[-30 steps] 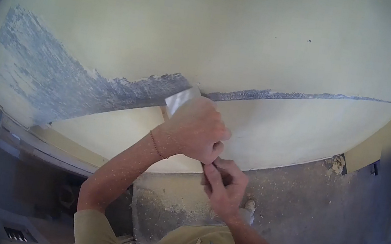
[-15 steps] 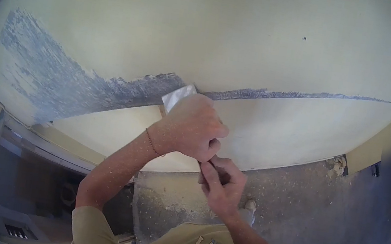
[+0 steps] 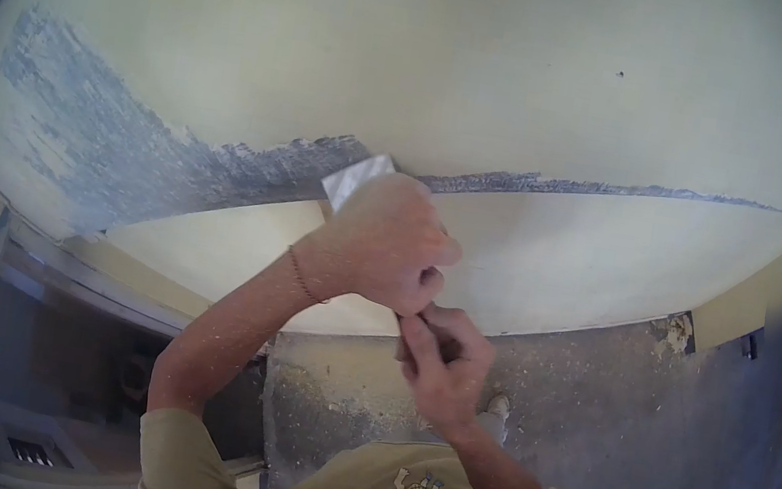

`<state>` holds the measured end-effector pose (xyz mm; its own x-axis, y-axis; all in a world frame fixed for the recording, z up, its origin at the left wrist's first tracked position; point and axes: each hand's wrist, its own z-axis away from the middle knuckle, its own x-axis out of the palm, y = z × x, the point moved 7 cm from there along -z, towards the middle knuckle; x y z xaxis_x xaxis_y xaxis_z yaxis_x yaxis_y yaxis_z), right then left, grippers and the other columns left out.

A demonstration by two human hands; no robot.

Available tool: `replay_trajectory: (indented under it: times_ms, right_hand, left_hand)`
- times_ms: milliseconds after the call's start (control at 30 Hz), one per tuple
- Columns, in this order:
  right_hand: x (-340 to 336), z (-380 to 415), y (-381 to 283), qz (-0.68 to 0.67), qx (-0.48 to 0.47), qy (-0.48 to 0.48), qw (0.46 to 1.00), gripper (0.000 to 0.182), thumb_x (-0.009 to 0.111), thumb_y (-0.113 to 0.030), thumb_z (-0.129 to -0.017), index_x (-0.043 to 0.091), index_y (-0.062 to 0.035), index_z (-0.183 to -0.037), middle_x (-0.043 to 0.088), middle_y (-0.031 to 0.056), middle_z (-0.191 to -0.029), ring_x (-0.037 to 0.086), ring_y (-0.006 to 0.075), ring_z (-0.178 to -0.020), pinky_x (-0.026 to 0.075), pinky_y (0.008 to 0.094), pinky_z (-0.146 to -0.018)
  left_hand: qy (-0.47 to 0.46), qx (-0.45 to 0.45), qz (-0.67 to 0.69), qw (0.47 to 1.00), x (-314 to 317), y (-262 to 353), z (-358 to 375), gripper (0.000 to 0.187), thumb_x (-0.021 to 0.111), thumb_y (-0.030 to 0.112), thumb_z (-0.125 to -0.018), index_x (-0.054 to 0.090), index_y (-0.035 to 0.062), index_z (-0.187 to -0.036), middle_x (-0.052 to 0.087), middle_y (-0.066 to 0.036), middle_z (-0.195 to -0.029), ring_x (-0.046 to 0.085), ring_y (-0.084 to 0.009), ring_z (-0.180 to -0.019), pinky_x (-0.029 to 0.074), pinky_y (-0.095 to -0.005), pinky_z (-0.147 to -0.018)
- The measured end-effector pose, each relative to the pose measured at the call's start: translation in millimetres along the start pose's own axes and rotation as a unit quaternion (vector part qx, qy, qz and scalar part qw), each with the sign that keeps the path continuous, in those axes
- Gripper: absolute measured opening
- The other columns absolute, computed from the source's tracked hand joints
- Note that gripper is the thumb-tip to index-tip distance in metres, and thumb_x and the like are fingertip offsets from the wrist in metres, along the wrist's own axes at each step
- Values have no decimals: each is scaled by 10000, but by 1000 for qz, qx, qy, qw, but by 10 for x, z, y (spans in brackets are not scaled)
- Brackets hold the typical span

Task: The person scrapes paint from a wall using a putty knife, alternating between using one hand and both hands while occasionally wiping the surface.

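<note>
Both of my hands are closed on one scraper (image 3: 353, 184). Its wide, shiny metal blade rests against the lower edge of a bare grey strip (image 3: 260, 174) on the pale painted wall (image 3: 419, 56). My left hand (image 3: 381, 243), with a thin cord bracelet at the wrist, wraps the handle just behind the blade and hides most of it. Lower down, my right hand (image 3: 446, 364) grips the handle's end. Pale dust specks cover my left hand and forearm. Rough, flaked paint borders the strip above the blade.
Paint flakes lie scattered on the grey floor (image 3: 575, 434) below. A dark framed opening (image 3: 90, 362) is at the lower left. My shoe (image 3: 500, 406) shows beyond my right hand. A small dark hole (image 3: 621, 74) marks the upper wall.
Blade and both hands sit slightly higher and a little to the left in the view. The view itself has also shifted slightly. Both hands keep their hold on the scraper.
</note>
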<state>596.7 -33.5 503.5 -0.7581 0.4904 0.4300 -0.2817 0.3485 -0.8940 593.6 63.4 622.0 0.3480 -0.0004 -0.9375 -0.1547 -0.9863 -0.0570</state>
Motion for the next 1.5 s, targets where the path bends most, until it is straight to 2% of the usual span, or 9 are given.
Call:
replay_trajectory:
  times_ms: [467,567,667,800,867,1067,1300,1367,1500]
  right_hand:
    - [77,-103,-97,-7,-14,-18,1000,84,586,-72,-971,605,-9,-1023,581,49,-639,463,46,-488,324,212,-402]
    - [-79,7,-25,-21,37,-9,999,86,591,-78,-970,603,-10,-1020,580,46,-637,467,49,-491,326,216,-401]
    - [46,-129,-64,-20,-8,-31,999,100,601,-97,-969,601,-14,-1023,580,44,-642,468,53,-493,328,219,-401]
    - [85,-153,-225,-11,1,-42,999,113,612,-114,-965,603,-19,-1024,579,40,-643,466,53,-497,328,219,-402]
    - [-38,-34,-111,-16,99,0,995,157,639,-97,-949,634,15,-1059,582,25,-645,499,49,-531,367,221,-449]
    - [-53,-80,-113,8,22,-19,1000,102,627,-118,-958,600,-31,-1005,579,38,-641,477,57,-496,326,216,-400]
    - [30,-91,-140,-18,4,-27,999,70,613,-93,-961,602,-30,-991,581,38,-649,483,60,-498,333,218,-398]
    - [-61,-50,-89,2,81,-10,997,72,613,-97,-963,600,-35,-996,580,37,-648,488,63,-500,340,218,-402]
    - [74,-112,-153,-25,20,-46,998,85,621,-116,-961,599,-41,-995,581,38,-651,492,63,-507,341,218,-405]
  left_hand:
    - [-38,-15,-28,999,-103,-37,-54,147,598,184,-532,496,93,-477,464,-117,-460,487,-333,-459,378,-444,-480]
    - [-29,-1,8,1000,131,55,-24,151,597,184,-524,490,93,-472,461,-117,-459,485,-336,-453,380,-451,-480]
    - [15,-17,-19,1000,-127,-31,-31,193,602,133,-517,414,99,-490,434,-79,-465,444,-315,-458,367,-418,-502]
    - [-26,-19,-17,999,-135,-26,-46,193,606,143,-515,420,95,-491,448,-74,-471,462,-308,-476,371,-414,-498]
    - [-18,-4,-16,1000,-39,-1,-22,165,604,164,-527,461,92,-486,463,-99,-473,480,-326,-474,376,-430,-489]
    - [-8,-4,-17,1000,-39,-2,-37,164,603,186,-533,489,84,-475,462,-123,-458,491,-333,-462,379,-441,-480]
    - [9,-4,-33,999,-66,11,-16,189,586,144,-534,406,107,-489,437,-57,-454,440,-291,-451,369,-383,-505]
    - [-39,8,-16,999,73,58,-40,184,585,131,-527,407,105,-490,433,-57,-454,437,-294,-452,362,-389,-499]
    - [-9,-23,-29,999,-215,-33,-46,195,591,141,-529,404,100,-494,448,-64,-469,439,-301,-454,363,-402,-500]
